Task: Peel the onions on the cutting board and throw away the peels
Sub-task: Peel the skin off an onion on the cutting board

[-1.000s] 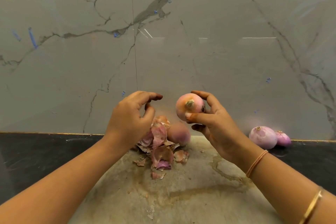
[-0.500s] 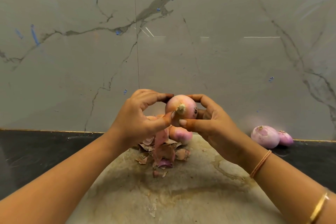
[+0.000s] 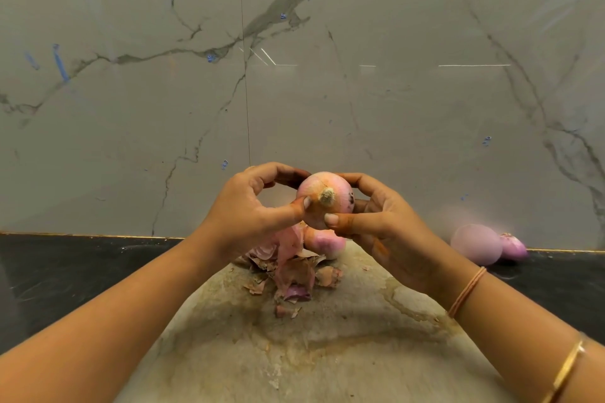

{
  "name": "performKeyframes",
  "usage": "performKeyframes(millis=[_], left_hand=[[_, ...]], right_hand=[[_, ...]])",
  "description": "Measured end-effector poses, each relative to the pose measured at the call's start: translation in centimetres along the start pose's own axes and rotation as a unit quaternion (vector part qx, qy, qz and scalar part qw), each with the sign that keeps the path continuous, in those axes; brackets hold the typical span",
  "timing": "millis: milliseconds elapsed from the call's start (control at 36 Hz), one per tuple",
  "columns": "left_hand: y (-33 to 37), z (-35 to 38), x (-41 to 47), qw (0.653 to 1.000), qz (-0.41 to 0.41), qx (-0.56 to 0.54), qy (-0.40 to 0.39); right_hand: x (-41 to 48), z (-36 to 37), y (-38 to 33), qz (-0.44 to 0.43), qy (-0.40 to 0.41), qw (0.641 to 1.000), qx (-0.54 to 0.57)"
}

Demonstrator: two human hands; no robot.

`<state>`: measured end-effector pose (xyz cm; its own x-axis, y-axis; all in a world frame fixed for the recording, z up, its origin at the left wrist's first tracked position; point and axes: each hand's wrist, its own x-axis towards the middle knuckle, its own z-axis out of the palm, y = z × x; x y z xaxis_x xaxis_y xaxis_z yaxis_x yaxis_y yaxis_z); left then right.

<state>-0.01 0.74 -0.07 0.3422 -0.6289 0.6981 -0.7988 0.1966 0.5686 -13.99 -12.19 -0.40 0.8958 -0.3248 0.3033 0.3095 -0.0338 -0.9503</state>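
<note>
**Both hands grip one onion above the board's far end**

The onion (image 3: 322, 203) is held in the air between the two hands, its root tuft facing the camera. The left hand (image 3: 248, 216) curls round its left side, with the thumb tip pressed beside the tuft and the index finger arched over the top. The right hand (image 3: 389, 232) cups it from the right, the thumb pressing just under the tuft and the fingers wrapped behind. The forearms come in from the lower corners and converge at the middle.

Below the hands, at the far end of the cutting board (image 3: 311, 360), lie a heap of peels (image 3: 294, 275) and a second onion (image 3: 327, 242) touching it. The board's stained surface runs toward the camera between the forearms. Dark counter (image 3: 65, 271) flanks it on both sides. The marble wall (image 3: 360, 91) rises just behind the far edge, and two purple onions (image 3: 476, 247) sit side by side at its foot on the right.
</note>
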Motion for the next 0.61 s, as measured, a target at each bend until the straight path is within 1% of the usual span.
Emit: performKeyframes(millis=[139, 222, 278, 361, 417, 500, 611], left_hand=[[0.02, 0.10, -0.15, 1.000, 0.006, 0.026, 0.010], [0.16, 0.14, -0.23, 0.997, 0.021, 0.073, 0.021], [0.11, 0.21, -0.15, 0.991, 0.048, 0.125, 0.028], [-0.45, -0.09, 0.07, 0.973, 0.098, 0.197, 0.066], [-0.73, -0.36, 0.15, 0.965, 0.114, 0.221, 0.084], [-0.65, -0.36, 0.07, 0.968, 0.112, 0.204, 0.092], [-0.50, -0.11, -0.14, 0.980, 0.073, 0.160, 0.092]], right_hand=[[0.05, -0.05, 0.13, -0.002, 0.003, 1.000, -0.010], [0.11, -0.09, 0.28, -0.001, 0.005, 1.000, -0.023], [0.09, -0.19, 0.39, -0.001, 0.006, 0.999, -0.034], [-0.03, -0.06, 0.45, 0.002, -0.004, 0.999, -0.037], [-0.04, 0.16, 0.46, 0.002, -0.005, 0.999, -0.043], [0.07, 0.27, 0.55, -0.001, 0.010, 0.998, -0.055], [0.16, 0.13, 0.41, -0.007, 0.018, 0.999, -0.043]])
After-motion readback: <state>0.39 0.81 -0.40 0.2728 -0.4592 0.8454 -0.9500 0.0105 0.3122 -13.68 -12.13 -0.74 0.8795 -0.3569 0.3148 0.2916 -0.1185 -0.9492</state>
